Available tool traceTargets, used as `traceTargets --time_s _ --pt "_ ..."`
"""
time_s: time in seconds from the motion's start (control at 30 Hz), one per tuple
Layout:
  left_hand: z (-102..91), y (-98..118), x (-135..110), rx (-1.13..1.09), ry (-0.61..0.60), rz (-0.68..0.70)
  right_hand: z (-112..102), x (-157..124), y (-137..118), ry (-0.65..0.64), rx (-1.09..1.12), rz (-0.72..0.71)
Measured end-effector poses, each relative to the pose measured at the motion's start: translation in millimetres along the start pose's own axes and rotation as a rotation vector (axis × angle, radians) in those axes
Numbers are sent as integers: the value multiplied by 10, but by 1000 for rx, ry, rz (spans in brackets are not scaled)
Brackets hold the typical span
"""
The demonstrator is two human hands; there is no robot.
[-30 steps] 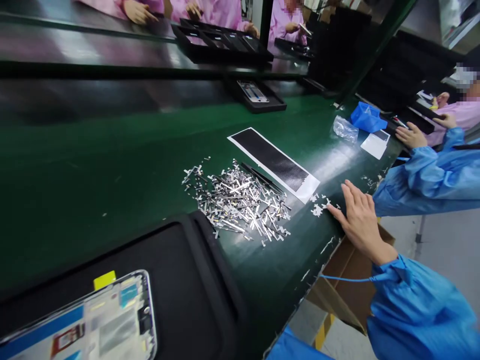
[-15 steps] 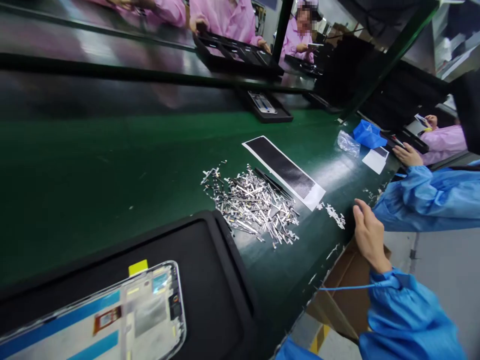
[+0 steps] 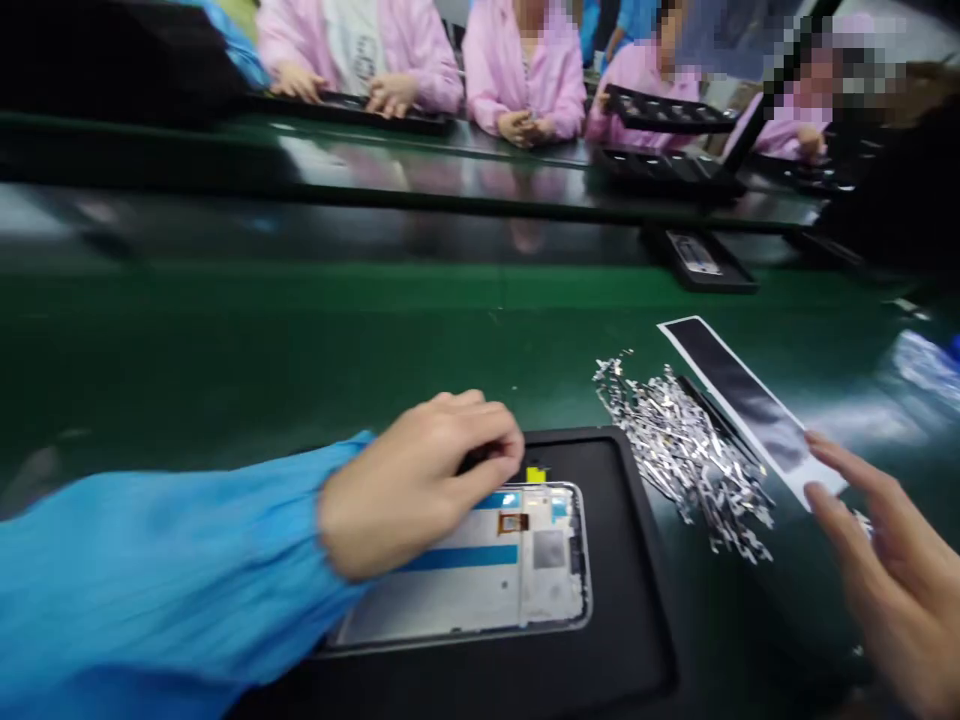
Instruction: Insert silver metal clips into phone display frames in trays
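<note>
My left hand (image 3: 420, 480) rests with curled fingers on the upper left part of a phone frame (image 3: 517, 570) that lies in a black tray (image 3: 630, 620). The fingertips touch the frame's top edge near a small yellow tab (image 3: 535, 473); I cannot tell whether they pinch anything. My right hand (image 3: 892, 570) hovers with fingers spread at the right, just past the near end of a black-and-white sticker sheet (image 3: 742, 400). A heap of small silver strips (image 3: 682, 455) lies between the tray and the sheet.
The green belt (image 3: 300, 340) runs across the view. Behind it, a dark shelf carries black trays (image 3: 675, 165), and another tray with a phone part (image 3: 701, 258) sits on the belt. Several people in pink coats work on the far side.
The view has swung left. My left hand has come into view onto the phone frame. My right hand has left the table edge and now hovers near the sticker sheet with fingers spread.
</note>
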State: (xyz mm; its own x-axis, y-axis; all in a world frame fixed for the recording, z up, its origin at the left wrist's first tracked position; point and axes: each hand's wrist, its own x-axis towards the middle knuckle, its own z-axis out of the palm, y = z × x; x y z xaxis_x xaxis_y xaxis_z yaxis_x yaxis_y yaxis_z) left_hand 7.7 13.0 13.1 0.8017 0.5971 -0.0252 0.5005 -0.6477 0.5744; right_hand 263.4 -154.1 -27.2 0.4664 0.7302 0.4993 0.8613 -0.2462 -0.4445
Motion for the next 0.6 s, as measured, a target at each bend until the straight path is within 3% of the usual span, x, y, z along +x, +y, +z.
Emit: traceTargets --time_s 0.13,0.2,0.27,0.37,0.5,0.6 --pt "59 39 89 115 -24 29 225 96 -468 -199 150 -465" --pt "90 22 67 128 -27 56 316 136 -663 -209 106 -742" --pt "122 13 42 110 -31 80 390 149 -811 -212 21 -914" --pt "166 9 24 79 -22 130 497 80 -933 -232 -22 -995" --pt "200 -5 7 101 27 156 605 -109 -967 -144 -18 -852" --pt "206 -12 -13 115 50 161 608 -192 -986 -137 -36 -851"
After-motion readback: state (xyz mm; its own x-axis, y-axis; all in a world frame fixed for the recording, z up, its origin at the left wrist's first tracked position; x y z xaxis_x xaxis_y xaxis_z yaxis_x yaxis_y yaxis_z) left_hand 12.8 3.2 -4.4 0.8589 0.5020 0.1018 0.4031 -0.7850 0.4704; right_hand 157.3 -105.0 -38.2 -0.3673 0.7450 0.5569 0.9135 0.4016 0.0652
